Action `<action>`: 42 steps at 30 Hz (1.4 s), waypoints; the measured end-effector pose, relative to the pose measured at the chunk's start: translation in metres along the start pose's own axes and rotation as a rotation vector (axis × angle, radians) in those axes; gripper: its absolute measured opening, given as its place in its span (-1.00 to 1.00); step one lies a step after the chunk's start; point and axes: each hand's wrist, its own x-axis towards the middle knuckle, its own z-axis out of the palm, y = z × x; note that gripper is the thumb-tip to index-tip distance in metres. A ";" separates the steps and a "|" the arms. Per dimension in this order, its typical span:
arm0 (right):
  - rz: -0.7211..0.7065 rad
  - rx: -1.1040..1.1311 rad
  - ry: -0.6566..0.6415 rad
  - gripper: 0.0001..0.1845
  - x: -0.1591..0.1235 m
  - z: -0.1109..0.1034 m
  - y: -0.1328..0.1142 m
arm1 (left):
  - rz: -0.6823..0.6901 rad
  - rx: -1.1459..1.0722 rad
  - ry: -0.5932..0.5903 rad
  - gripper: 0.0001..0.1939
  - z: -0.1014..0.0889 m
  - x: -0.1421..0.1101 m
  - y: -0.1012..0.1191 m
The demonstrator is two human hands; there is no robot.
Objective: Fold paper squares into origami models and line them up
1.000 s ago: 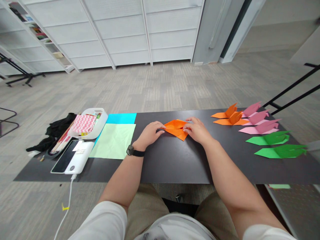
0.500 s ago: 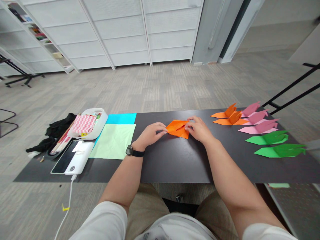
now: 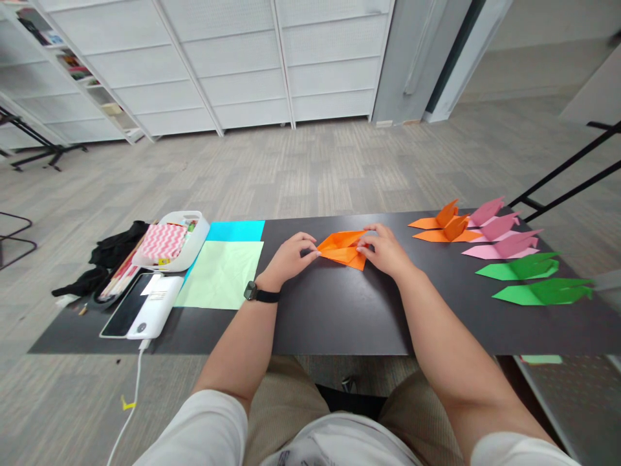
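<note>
A partly folded piece of orange origami paper (image 3: pixel 342 247) is at the middle of the dark table (image 3: pixel 339 317). My left hand (image 3: pixel 295 257) pinches its left corner between thumb and forefinger. On the other side, my right hand (image 3: pixel 383 250) grips the right part of the paper, its fingertips on a fold. The paper's upper layer stands a little apart from the lower one. Further right lie finished-looking folded figures: orange ones (image 3: pixel 453 228), pink ones (image 3: pixel 504 246) and green ones (image 3: pixel 543 292).
Left of my hands lie a pale green sheet (image 3: pixel 223 275) and a blue sheet (image 3: pixel 237 230). Beyond them are a white basket (image 3: pixel 196 243) with a pink zigzag pouch (image 3: pixel 162 241), a phone (image 3: pixel 127 307), a white power bank (image 3: pixel 156 307) with a cable, and black cloth (image 3: pixel 116 244).
The orange paper's upper layer has opened out, showing more of its inside. My left hand has shifted slightly left with its corner; the right hand has barely moved.
</note>
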 end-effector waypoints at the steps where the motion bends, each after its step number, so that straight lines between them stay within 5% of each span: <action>1: 0.005 0.001 0.002 -0.90 0.000 0.000 0.000 | -0.006 0.003 -0.001 -0.85 0.001 0.000 -0.002; 6: 0.015 0.002 0.018 -0.90 -0.001 0.004 -0.001 | -0.026 0.042 0.059 -0.91 0.000 0.001 -0.002; 11: 0.010 0.006 -0.012 -0.86 0.001 0.008 -0.013 | 0.051 0.179 0.301 -0.74 -0.002 -0.004 0.026; 15: -0.011 0.013 -0.016 -0.87 0.001 0.011 -0.021 | 0.279 0.122 0.072 -0.73 0.014 -0.009 0.052; 18: -0.018 0.019 -0.016 -0.88 0.001 0.011 -0.022 | 0.291 0.136 -0.038 -0.72 0.028 -0.008 0.053; 26: -0.042 0.090 0.039 -0.87 0.003 0.005 -0.022 | 0.208 0.238 -0.087 -0.70 0.035 -0.005 0.034; 42: 0.009 0.106 0.151 -0.66 0.006 -0.011 -0.029 | 0.168 0.287 -0.181 -0.62 0.046 -0.001 0.036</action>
